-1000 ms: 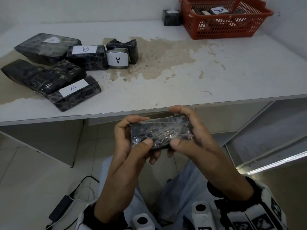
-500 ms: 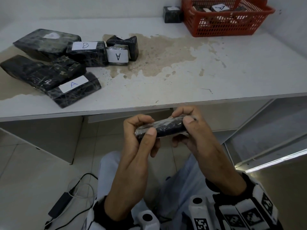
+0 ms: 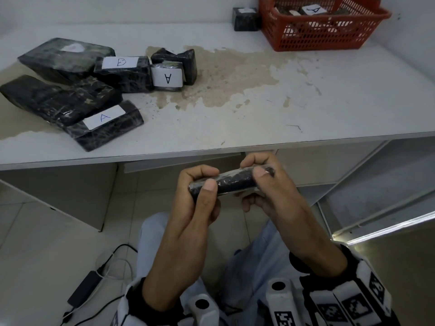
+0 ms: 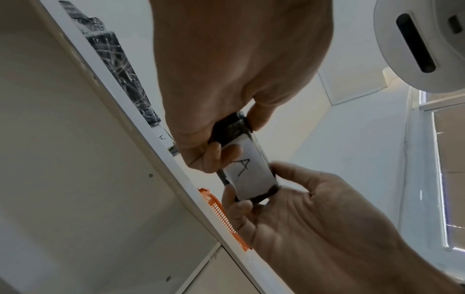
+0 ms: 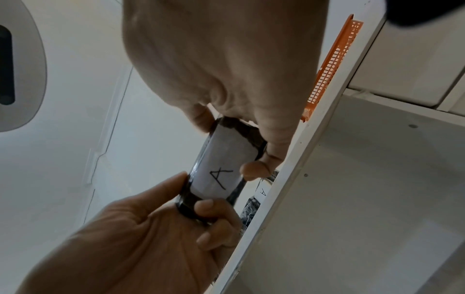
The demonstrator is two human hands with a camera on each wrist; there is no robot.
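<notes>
Both hands hold one small black film-wrapped package (image 3: pixel 235 182) below the table's front edge, over my lap. My left hand (image 3: pixel 204 180) grips its left end, thumb on the near side and fingers curled over the far side. My right hand (image 3: pixel 255 168) pinches the right end. From the head view the package shows edge-on. From the left wrist, the package (image 4: pixel 249 171) shows a white label marked "A" on its underside, with the left hand (image 4: pixel 236 135) above it. The right wrist shows the same label on the package (image 5: pixel 216 179), with the right hand (image 5: pixel 229 143) above.
The white table (image 3: pixel 259 118) has a brown stain. Several black wrapped packages (image 3: pixel 70 100), some labelled A or B, lie at its left. A red basket (image 3: pixel 324 36) with labelled packages stands back right, and a small black package (image 3: pixel 244 20) beside it. A power adapter (image 3: pixel 82 290) with its cable lies on the floor.
The package has been turned from broad face up to edge-on, its label now facing down. Both hands have kept their hold and risen slightly toward the table edge.
</notes>
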